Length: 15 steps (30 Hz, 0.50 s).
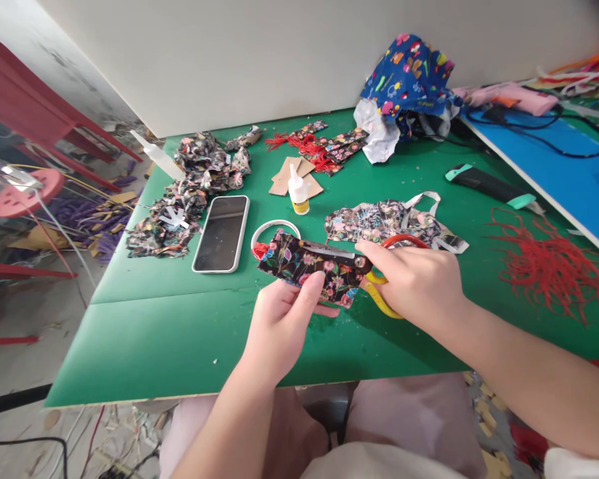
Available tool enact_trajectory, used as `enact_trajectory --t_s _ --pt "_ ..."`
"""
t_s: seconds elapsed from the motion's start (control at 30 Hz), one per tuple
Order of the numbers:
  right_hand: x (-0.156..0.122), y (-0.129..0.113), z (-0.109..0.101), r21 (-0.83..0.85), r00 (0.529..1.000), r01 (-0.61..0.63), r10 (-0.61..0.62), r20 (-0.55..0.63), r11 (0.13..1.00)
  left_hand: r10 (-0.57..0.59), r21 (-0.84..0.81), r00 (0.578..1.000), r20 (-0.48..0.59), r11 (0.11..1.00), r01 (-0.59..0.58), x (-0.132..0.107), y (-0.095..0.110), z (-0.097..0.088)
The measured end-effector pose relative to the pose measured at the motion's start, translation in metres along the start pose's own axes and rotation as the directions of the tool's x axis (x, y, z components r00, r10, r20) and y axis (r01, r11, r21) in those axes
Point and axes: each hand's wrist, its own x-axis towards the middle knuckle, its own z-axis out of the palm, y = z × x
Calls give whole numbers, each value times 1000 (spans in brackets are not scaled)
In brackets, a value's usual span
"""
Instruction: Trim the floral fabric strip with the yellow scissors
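Observation:
A strip of black floral fabric (304, 266) lies across my left hand (292, 306), the thumb pressing on top and the fingers underneath. My right hand (419, 273) grips a pair of scissors (382, 293) with one red and one yellow handle loop. Their blades run leftward along the upper edge of the fabric. Some red thread (260, 250) shows at the fabric's left end. Just behind it rests a white ring (275, 225), partly covered. A cut floral piece (364, 223) lies on the green table (180, 346) beyond my right hand.
A phone (222, 233) and floral scraps (209, 163) are on the left. A small glue bottle (298, 191) stands by cardboard pieces (282, 178). Farther right are a utility knife (494, 186), red threads (554, 266), a blue board (544, 153) and a pink glue gun (514, 98).

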Motion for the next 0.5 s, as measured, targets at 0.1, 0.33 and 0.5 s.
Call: enact_trajectory --t_s 0.1,0.33,0.5 --pt "1 0 1 1 1000 -10 10 -13 1000 -2 27 1000 11 1000 2 0 1 0" --pt "1 -1 1 41 999 -44 44 14 998 -56 -73 997 54 996 60 0 7 3" --pt "1 -1 2 36 999 -36 35 24 999 -47 -281 999 4 959 46 2 1 -1"
